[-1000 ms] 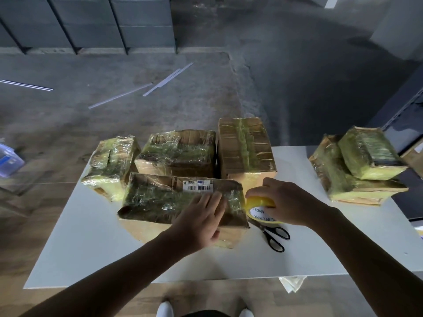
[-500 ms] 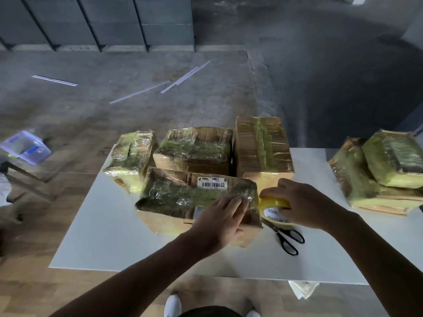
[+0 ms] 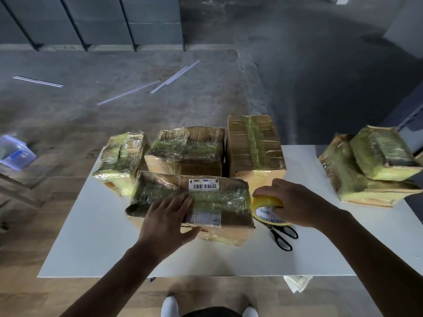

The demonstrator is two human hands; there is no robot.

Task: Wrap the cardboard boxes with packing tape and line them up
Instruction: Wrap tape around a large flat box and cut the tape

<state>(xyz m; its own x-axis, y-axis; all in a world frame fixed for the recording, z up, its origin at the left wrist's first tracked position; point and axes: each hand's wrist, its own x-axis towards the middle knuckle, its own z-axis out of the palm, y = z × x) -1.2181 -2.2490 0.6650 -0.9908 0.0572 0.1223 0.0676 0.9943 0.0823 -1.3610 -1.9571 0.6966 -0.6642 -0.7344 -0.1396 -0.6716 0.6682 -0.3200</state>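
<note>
Pressing down on the front box [image 3: 212, 203], the left hand [image 3: 169, 223] lies flat with its fingers straight and close together, the thumb stretched out toward the box's near side. This box sits near the middle of the white table [image 3: 103, 252], glossy with yellowish tape, and it carries a barcode label [image 3: 202, 184] on its top toward the far side.

The right hand [image 3: 297, 202] curls over a yellow tape roll [image 3: 265, 208] and grips it from above. The roll stands on edge just beside the right end of the front box (whether it touches the cardboard is hard to tell). Black scissors [image 3: 283, 237] lie on the table just under the roll, with their handles pointing toward the near edge.

Three wrapped boxes stand in a row along the far edge, behind the front box: a small left box [image 3: 121, 160], a middle box [image 3: 187, 152] and a taller right box [image 3: 254, 145], the last two close against each other.

At the right edge of the table, well apart from the row, a lower box [image 3: 341, 177] carries an upper box [image 3: 384, 154], which lies tilted on top of it. Both are taped.
</note>
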